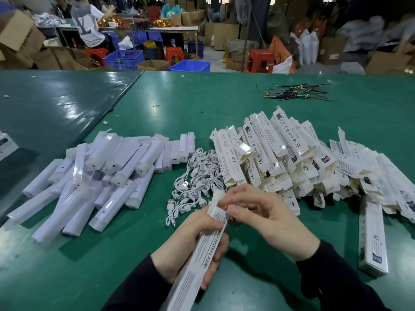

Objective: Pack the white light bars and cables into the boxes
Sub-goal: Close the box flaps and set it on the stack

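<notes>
Hands meet low over the green worktop (224, 104). The left hand (193, 248) wraps around a long white box (202, 261), tilted up and away. The right hand (267, 221) pinches the box's top flap with curled fingers. Light bars (89, 176) lie piled at left, cables (193, 182) in the middle, empty boxes (292, 158) at right.

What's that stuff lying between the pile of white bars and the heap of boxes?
A tangle of white cables, seen in the head view, lies between the light bars and the empty boxes.
</notes>
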A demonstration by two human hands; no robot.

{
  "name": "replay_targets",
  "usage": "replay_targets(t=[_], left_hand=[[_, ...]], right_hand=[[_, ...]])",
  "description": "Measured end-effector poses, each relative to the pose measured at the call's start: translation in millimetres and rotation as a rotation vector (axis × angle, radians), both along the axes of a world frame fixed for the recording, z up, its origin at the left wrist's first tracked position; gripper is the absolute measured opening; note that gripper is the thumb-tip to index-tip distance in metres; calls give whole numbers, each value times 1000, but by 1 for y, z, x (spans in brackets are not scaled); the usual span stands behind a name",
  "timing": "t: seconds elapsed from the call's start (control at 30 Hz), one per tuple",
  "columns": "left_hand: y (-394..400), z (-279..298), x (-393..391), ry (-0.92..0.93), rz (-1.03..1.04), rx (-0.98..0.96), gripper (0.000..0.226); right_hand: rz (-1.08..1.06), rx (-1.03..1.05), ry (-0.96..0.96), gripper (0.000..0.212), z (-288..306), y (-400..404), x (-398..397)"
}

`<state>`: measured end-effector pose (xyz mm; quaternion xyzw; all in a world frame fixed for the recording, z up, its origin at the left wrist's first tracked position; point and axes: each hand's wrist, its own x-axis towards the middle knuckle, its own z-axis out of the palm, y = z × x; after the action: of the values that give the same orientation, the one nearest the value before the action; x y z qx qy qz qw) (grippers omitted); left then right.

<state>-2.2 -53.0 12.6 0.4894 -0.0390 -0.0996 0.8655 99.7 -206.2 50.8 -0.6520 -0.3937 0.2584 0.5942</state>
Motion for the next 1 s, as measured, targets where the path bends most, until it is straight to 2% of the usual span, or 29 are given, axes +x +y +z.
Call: replay_targets(t=[0.07,0.1,0.2,0.27,0.33,0.4,0.5,0.6,0.67,0.77,0.83,0.9,1.0], left_hand=[[0,-1,-1,65,46,-2,72],[0,0,-2,76,57,2,70],[-5,4,-7,68,94,31,47],[-6,8,-8,119,162,35,47],[-5,10,-8,190,212,12,48],[-2,12,-7,250,180,-64,49],[-2,13,-7,282,73,-187,51],[-4,15,-8,314,-8,-294,52],[-5,17,-8,321,-14,-294,47],[-3,20,-9,340,28,-260,42],[-2,21,-10,369,40,-263,40],[-3,21,-10,410,25,-248,38],[-7,20,-11,464,2,-202,38]], right_hand=[[-74,35,60,16,1,1,0],[-82,45,79,18,0,2,0],[-13,41,128,19,-6,5,-5],[-34,80,193,17,-7,9,-9],[-156,138,290,32,-8,10,-9],[-243,162,234,27,-9,12,-8],[-198,107,7,11,-13,14,-16],[-93,-12,-151,17,-17,15,-21],[-121,8,-99,20,-18,16,-22],[-262,118,155,26,-14,19,-20],[-269,102,278,32,-11,19,-19],[-221,72,320,33,-7,20,-23],[-188,60,333,19,-6,22,-29]])
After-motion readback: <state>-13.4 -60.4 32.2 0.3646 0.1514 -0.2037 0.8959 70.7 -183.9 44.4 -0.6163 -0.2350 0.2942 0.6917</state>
